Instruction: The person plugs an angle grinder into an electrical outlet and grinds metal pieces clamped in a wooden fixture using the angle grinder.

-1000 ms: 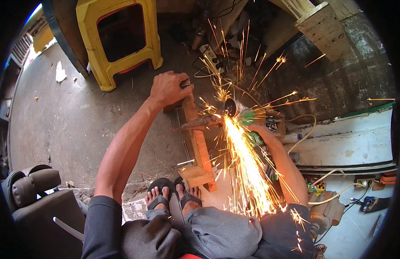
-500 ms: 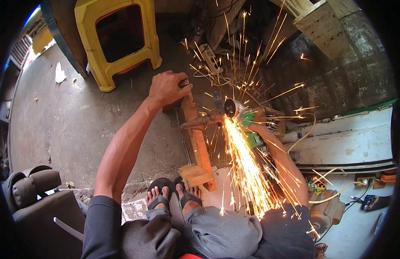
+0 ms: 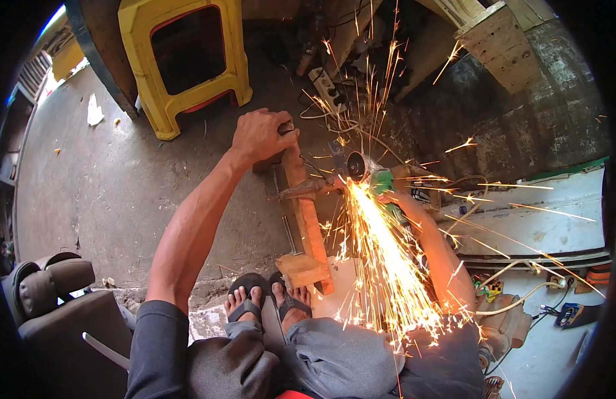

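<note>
My right hand (image 3: 395, 198) is closed around a green angle grinder (image 3: 382, 181); the sparks partly hide its fingers. The grinder's disc (image 3: 356, 166) touches the right end of a rusty metal piece (image 3: 301, 190), and a dense stream of sparks (image 3: 381, 253) pours from there toward my right thigh and forearm. That metal piece lies across a long wooden bar (image 3: 310, 229), which has a wooden block (image 3: 301, 268) at its near end. At the bar's far end my left hand (image 3: 261, 136) is closed around the wood, its thumb and fingers curled over the top.
My sandalled feet (image 3: 245, 299) stand close to the wooden block. A yellow plastic stool (image 3: 165, 110) is at the far left, a white power strip (image 3: 328, 90) with cables beyond the grinder. A dark padded seat (image 3: 75, 332) sits near left; tools and cords (image 3: 577, 314) lie at right.
The spark stream has spread wider and brighter, with more streaks flying right. Both hands, the grinder and the wooden bar keep nearly the same places.
</note>
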Available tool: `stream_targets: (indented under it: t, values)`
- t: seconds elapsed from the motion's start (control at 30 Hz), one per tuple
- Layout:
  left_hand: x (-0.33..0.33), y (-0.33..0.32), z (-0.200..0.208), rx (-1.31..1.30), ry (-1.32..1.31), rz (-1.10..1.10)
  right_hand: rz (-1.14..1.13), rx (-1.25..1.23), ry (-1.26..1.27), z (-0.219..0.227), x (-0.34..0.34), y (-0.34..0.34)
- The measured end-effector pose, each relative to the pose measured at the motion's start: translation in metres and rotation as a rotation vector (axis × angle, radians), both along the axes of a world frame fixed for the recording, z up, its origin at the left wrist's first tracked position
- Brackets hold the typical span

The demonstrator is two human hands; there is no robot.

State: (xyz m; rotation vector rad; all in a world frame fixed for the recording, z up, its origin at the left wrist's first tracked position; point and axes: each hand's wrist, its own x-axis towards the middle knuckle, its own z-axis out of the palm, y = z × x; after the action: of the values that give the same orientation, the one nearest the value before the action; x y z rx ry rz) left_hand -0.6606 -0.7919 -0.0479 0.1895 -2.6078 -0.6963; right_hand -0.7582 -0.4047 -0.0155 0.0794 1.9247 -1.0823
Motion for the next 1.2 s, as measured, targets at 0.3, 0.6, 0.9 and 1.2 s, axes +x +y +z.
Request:
stream_targets:
  t: [0.3,0.6,0.9,1.2]
  values:
    - [-0.001,-0.001,-0.002,-0.016,-0.018,-0.023,-0.023,-0.052,0.081,0.008,0.009,-0.001]
    - [0.001,0.001,0.001,0.002,-0.007,0.000,0.002,-0.047,0.061,-0.005,0.000,0.011]
    - [-0.001,-0.001,0.000,-0.014,-0.034,-0.009,-0.007,-0.015,0.020,-0.004,0.002,0.013]
    - [0.000,0.001,-0.001,0.007,-0.015,0.000,-0.013,-0.021,0.020,-0.008,0.001,0.017]
